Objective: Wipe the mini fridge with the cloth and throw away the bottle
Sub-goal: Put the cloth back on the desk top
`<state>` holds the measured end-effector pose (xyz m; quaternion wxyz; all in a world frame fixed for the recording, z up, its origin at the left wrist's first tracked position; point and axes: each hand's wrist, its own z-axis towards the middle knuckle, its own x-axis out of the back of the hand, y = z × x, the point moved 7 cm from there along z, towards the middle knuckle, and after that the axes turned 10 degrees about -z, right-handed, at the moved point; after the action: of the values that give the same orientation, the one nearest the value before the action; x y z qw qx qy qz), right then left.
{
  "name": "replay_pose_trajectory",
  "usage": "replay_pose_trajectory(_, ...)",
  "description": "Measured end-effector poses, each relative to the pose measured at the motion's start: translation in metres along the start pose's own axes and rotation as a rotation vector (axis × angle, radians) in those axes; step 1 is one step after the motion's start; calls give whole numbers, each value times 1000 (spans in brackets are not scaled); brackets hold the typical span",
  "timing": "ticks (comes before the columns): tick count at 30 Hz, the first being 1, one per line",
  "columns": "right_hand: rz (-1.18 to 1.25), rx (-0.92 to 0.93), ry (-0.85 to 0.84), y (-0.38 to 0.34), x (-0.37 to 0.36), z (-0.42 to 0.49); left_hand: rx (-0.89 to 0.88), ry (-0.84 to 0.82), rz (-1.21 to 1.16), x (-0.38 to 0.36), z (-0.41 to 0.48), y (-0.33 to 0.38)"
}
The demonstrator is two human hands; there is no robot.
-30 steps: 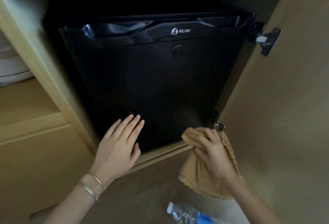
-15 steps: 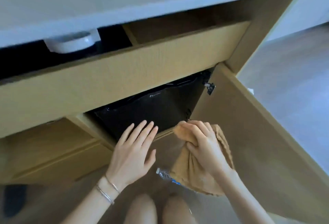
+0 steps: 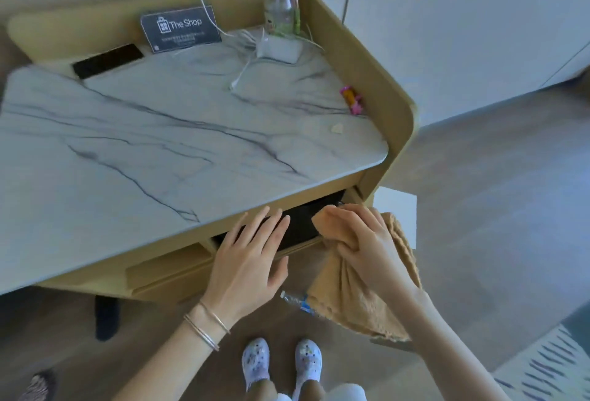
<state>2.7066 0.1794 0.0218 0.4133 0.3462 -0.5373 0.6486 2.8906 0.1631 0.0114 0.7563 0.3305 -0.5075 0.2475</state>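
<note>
Here, a card [image 3: 180, 29] reads "The Shop"; left hand [image 3: 245, 268], fingers spread; right hand [image 3: 367, 250], fingers clutching the cloth [image 3: 351, 308].

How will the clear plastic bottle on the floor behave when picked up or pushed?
The clear plastic bottle shows no liquid in its neck, so it is probably light. It lies on its side, so a push may roll it.
</note>
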Motion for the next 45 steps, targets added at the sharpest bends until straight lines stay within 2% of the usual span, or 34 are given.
replay_pose_trajectory(6, 17, 45, 11, -15, 39, 33, 91, 12, 77, 40, 20, 1)
replay_pose_trajectory(15, 15, 175, -7, -27, 18, 96, 223, -25, 115, 34, 39, -43)
replay_pose_trajectory(21, 33, 199, -5, -47, -3, 169, 246, -31, 113, 32, 69, -101)
replay_pose_trajectory(33, -3, 93, -65, -80, -87, 296, 260, -131, 41, 7, 116, -226)
replay_pose_trajectory(37, -83, 52, -216, -65, -107, 293, 259, -142, -1, 1, 122, -243)
replay_pose_trajectory(42, -203, 187, -171, -41, -106, 251, 206, -70, -75, 5, 136, -238)
replay_pose_trajectory(45, -277, 163, -193, -23, -109, 237, 102, -65, -123, 0, 151, -220)
